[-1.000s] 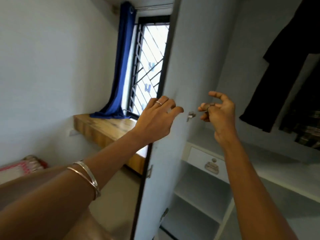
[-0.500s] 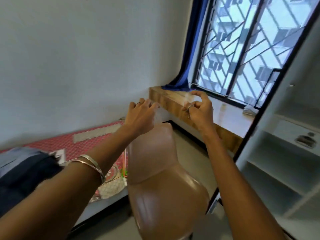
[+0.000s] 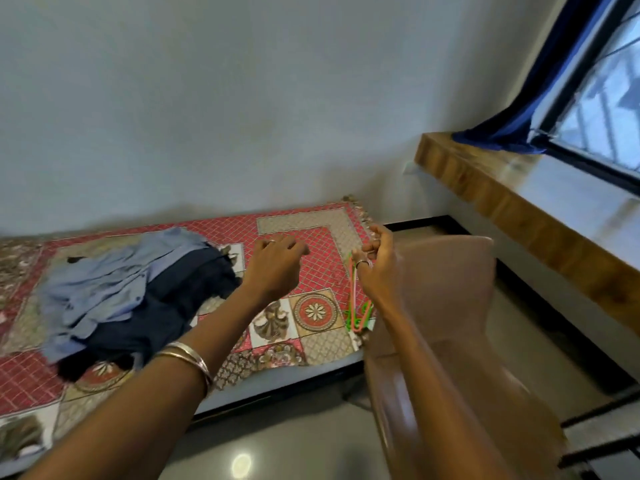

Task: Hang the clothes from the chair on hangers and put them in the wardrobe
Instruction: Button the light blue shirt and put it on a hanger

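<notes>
left hand [image 3: 277, 268] grip loosely spread, holding nothing, over the red patterned bedspread [image 3: 304, 233] | right hand [image 3: 379, 268] grip curled, holding nothing visible | light blue and navy clothes [image 3: 138, 299] heaped on bed, left | green and orange plastic hangers [image 3: 358, 315] at bed's right edge, beside brown plastic chair [image 3: 460, 306]

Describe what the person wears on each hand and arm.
Both forearms are bare, with no sleeves in view. The left wrist carries two thin metal bangles, silver-toned and side by side. The left hand has a ring on one finger, and the right hand has a silver ring too. No watch or gloves show.
</notes>
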Motion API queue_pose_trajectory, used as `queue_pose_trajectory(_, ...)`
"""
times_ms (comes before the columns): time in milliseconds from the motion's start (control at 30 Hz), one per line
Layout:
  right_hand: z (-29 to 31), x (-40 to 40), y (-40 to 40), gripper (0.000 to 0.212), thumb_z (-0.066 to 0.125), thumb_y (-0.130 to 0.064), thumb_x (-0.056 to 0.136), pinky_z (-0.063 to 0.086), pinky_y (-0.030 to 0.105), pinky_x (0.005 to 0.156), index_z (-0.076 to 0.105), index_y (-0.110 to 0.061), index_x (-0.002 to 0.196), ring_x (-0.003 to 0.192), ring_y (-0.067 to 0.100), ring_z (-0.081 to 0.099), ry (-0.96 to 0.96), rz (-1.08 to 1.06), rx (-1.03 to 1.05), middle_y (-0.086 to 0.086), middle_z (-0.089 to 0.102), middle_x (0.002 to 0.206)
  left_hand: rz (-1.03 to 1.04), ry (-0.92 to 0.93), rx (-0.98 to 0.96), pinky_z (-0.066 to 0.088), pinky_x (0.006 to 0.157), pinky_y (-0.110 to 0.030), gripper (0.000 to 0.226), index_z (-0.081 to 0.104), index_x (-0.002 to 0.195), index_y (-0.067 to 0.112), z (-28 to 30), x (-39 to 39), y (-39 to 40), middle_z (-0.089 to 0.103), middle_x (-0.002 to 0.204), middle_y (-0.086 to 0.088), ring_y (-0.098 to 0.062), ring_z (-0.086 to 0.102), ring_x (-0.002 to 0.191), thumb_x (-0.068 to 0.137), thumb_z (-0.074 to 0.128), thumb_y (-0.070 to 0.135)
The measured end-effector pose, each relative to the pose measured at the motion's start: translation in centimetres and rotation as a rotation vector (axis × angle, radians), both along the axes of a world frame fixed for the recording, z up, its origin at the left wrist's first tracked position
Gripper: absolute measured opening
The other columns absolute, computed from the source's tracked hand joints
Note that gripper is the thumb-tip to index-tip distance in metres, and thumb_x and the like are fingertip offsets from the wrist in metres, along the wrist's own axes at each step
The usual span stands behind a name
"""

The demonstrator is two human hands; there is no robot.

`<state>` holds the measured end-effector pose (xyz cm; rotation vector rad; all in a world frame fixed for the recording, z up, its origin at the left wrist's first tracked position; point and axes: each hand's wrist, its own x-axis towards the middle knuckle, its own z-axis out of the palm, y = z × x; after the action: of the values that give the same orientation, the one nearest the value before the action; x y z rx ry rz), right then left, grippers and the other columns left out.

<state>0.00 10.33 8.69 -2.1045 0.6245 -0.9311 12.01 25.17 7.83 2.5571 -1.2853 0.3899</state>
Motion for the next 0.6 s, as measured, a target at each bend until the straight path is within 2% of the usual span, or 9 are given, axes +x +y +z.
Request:
queue_pose_trajectory(133, -6.0, 9.7, 1.9, 0.045, 0.063, -0.019, 0.09, 0.053, 0.044, 0.076, 0.046, -0.02, 0.131, 0.086, 0.02, 0.058, 0.072, 0.036, 0.065, 0.001, 0.057, 0.093, 0.135, 0.154, 0.017, 0.033, 0.092, -0.043, 0.03, 0.059, 0.121, 0.022, -4.6, 8.9, 2.5, 0.058, 0.125, 0.001, -0.025, 0.05, 0.115, 0.094, 0.049, 0.015)
queue_pose_trajectory(200, -7.4, 11.7, 3.0, 0.044, 0.062, -0.021, 0.091, 0.053, 0.043, 0.074, 0.045, -0.019, 0.132, 0.086, 0.02, 0.058, 0.101, 0.064, 0.085, 0.001, 0.056, 0.095, 0.168, 0.192, 0.051, 0.034, 0.092, -0.043, 0.03, 0.058, 0.122, 0.023, -6.1, 10.6, 3.1, 0.057, 0.124, 0.0, -0.026, 0.05, 0.114, 0.094, 0.05, 0.016)
queue_pose_trajectory(367, -13.7, 21.1, 5.7, 0.045, 0.06, -0.026, 0.094, 0.051, 0.039, 0.072, 0.044, -0.019, 0.135, 0.087, 0.02, 0.059, 0.228, 0.098, 0.187, -0.004, 0.058, 0.091, 0.296, 0.34, 0.234, 0.039, 0.09, -0.046, 0.035, 0.05, 0.128, 0.023, -11.7, 20.2, 5.1, 0.054, 0.123, -0.003, -0.027, 0.049, 0.114, 0.093, 0.05, 0.023)
queue_pose_trajectory(467, -16.2, 23.3, 6.9, 0.043, 0.06, -0.023, 0.094, 0.051, 0.041, 0.069, 0.045, -0.015, 0.134, 0.082, 0.02, 0.059, 0.296, 0.151, 0.207, -0.004, 0.058, 0.085, 0.323, 0.403, 0.289, 0.04, 0.091, -0.047, 0.039, 0.046, 0.131, 0.024, -14.4, 23.0, 6.7, 0.053, 0.122, -0.003, -0.027, 0.048, 0.115, 0.092, 0.049, 0.022)
queue_pose_trajectory(600, -19.7, 26.8, 8.3, 0.037, 0.055, -0.024, 0.096, 0.047, 0.036, 0.068, 0.048, -0.012, 0.131, 0.084, 0.024, 0.061, 0.425, 0.191, 0.235, -0.002, 0.059, 0.084, 0.386, 0.53, 0.438, 0.035, 0.098, -0.049, 0.043, 0.042, 0.135, 0.024, -18.5, 27.6, 9.1, 0.049, 0.129, -0.005, -0.028, 0.044, 0.121, 0.093, 0.05, 0.022)
